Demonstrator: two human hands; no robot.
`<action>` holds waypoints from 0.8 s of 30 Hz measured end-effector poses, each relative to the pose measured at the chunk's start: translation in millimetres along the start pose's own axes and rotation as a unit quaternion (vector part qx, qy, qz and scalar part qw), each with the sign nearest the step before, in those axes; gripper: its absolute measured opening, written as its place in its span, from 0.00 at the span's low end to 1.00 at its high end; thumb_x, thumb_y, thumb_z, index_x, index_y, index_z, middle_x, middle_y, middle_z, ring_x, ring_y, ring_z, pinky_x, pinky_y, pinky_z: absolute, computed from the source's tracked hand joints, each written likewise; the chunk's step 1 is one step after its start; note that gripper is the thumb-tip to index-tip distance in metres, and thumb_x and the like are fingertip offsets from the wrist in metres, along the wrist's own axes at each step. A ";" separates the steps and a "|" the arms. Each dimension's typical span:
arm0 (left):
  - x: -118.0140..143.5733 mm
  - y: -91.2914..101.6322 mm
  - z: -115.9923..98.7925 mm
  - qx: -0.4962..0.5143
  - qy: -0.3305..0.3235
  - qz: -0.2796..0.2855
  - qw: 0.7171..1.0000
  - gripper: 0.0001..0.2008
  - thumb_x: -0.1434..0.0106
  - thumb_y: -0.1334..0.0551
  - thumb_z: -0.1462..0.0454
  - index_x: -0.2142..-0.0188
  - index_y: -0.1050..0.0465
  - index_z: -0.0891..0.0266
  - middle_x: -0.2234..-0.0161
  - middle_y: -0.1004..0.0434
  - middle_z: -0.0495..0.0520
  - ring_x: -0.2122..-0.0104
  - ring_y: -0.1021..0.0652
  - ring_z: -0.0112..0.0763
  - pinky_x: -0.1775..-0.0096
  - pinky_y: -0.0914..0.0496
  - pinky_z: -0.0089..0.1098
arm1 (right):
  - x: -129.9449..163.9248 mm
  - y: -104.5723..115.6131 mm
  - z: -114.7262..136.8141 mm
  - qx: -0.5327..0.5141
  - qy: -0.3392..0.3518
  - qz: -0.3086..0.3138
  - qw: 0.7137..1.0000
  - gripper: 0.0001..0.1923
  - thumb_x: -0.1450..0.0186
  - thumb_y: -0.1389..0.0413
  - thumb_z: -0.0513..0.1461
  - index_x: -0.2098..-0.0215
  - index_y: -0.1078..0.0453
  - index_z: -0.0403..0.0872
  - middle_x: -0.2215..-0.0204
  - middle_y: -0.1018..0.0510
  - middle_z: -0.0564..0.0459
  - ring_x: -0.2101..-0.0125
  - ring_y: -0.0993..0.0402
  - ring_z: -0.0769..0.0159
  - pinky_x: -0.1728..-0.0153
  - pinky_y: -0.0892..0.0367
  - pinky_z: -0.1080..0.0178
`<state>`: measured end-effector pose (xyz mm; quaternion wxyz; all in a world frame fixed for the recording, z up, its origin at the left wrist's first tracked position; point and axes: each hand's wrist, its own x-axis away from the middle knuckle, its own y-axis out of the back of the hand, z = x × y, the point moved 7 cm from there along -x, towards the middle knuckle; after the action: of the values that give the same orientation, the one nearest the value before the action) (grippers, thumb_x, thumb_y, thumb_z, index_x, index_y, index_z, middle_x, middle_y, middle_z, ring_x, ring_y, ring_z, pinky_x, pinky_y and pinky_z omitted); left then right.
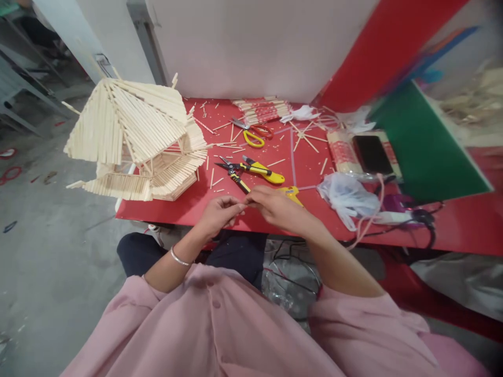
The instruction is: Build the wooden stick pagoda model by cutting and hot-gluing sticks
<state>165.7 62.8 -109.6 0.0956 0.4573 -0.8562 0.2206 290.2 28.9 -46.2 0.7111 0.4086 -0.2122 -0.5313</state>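
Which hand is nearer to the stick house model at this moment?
Left. The left hand is at the table's front edge, just right of and below the stick house model. The right hand meets it fingertip to fingertip, farther right.

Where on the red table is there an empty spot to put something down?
Bare red table shows along the near edge, between the stick house and the left hand. It is crowded around the yellow-handled cutters, the scissors and the plastic bag.
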 end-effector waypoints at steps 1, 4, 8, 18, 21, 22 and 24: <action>4.5 -0.1 0.3 -0.003 0.001 0.004 1.000 0.21 0.55 0.22 0.52 0.73 0.23 0.65 0.77 0.21 0.51 0.87 0.34 0.17 0.84 0.48 0.22 | 6.5 -1.2 2.3 -0.004 0.002 -0.011 1.000 0.13 0.32 0.52 0.32 0.60 0.25 0.48 0.62 0.20 0.47 0.60 0.24 0.62 0.56 0.30 0.60; 20.1 6.3 -3.6 0.013 -0.018 -0.006 1.000 0.19 0.54 0.23 0.54 0.72 0.22 0.66 0.77 0.20 0.52 0.86 0.34 0.17 0.85 0.48 0.22 | 31.0 6.8 -8.5 -0.022 -0.050 -0.092 0.994 0.11 0.29 0.49 0.40 0.55 0.25 0.50 0.59 0.18 0.48 0.58 0.22 0.61 0.55 0.29 0.59; 49.1 21.2 -15.2 0.106 -0.049 -0.028 0.993 0.15 0.53 0.23 0.59 0.71 0.23 0.65 0.76 0.20 0.51 0.87 0.35 0.16 0.86 0.48 0.21 | 84.7 24.5 -64.7 0.150 -0.285 -0.215 0.922 0.19 0.32 0.47 0.43 0.47 0.26 0.45 0.50 0.20 0.39 0.49 0.25 0.50 0.47 0.31 0.51; 101.7 42.1 -74.1 0.224 -0.104 -0.004 0.969 0.12 0.53 0.24 0.68 0.72 0.24 0.64 0.74 0.18 0.52 0.85 0.35 0.15 0.86 0.47 0.18 | 103.2 13.9 -113.5 0.194 -0.453 -0.088 0.866 0.13 0.43 0.45 0.43 0.64 0.23 0.48 0.68 0.18 0.40 0.65 0.20 0.47 0.67 0.30 0.54; 108.4 64.3 -83.7 0.253 -0.116 -0.053 0.959 0.12 0.52 0.23 0.69 0.71 0.23 0.64 0.73 0.19 0.50 0.84 0.35 0.13 0.86 0.48 0.18 | 107.2 27.9 -94.7 0.127 -0.418 -0.116 0.892 0.08 0.43 0.42 0.51 0.71 0.31 0.58 0.72 0.20 0.46 0.67 0.20 0.45 0.69 0.30 0.50; 110.7 71.8 -85.7 0.262 -0.121 -0.068 0.955 0.12 0.51 0.23 0.69 0.70 0.23 0.63 0.73 0.20 0.49 0.84 0.35 0.13 0.85 0.48 0.18 | 111.2 38.7 -84.9 0.101 -0.406 -0.182 0.890 0.10 0.44 0.42 0.53 0.72 0.34 0.61 0.72 0.21 0.47 0.67 0.20 0.44 0.69 0.29 0.48; 114.6 83.9 -89.4 0.272 -0.132 -0.086 0.949 0.11 0.49 0.24 0.69 0.67 0.21 0.64 0.74 0.22 0.48 0.83 0.34 0.14 0.85 0.46 0.18 | 119.2 57.0 -61.4 0.069 -0.391 -0.306 0.865 0.12 0.47 0.40 0.53 0.72 0.37 0.61 0.72 0.22 0.48 0.66 0.20 0.42 0.68 0.28 0.45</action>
<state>28.5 60.1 -13.1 -0.1279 0.5627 -0.7264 0.3734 409.7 -54.2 -51.4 0.3412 0.2596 -0.3730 -0.8228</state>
